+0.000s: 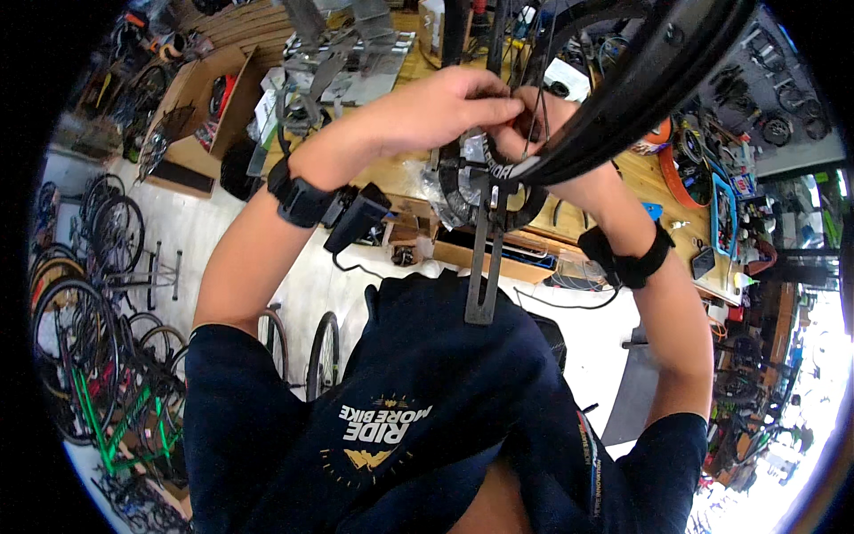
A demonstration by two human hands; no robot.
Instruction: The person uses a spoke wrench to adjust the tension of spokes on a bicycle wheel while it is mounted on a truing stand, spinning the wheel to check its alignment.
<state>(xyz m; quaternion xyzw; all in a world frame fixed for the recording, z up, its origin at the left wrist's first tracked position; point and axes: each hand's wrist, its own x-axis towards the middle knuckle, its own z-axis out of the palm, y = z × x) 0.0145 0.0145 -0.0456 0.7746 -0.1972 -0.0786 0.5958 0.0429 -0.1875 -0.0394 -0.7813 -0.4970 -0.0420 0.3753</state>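
A bicycle wheel with a black rim point(636, 93) stands upright in front of me, its thin dark spokes running down among my fingers. My left hand point(454, 105) reaches in from the left, thumb and index finger pinched together beside the spokes. Facing it, my right hand point(544, 120) has curled fingers at the same spot, partly hidden by the rim. Whatever the fingertips hold is too small to make out. Just below the hands, a metal truing stand point(482, 267) with a slotted bar extends toward my chest.
The wooden workbench point(405, 178) carries metal parts at left and an orange ring point(685, 182) and blue tray point(725, 214) at right. An open cardboard box point(191, 111) stands left of it. Several bicycles point(89, 356) fill the left side. Cables hang from both wrist straps.
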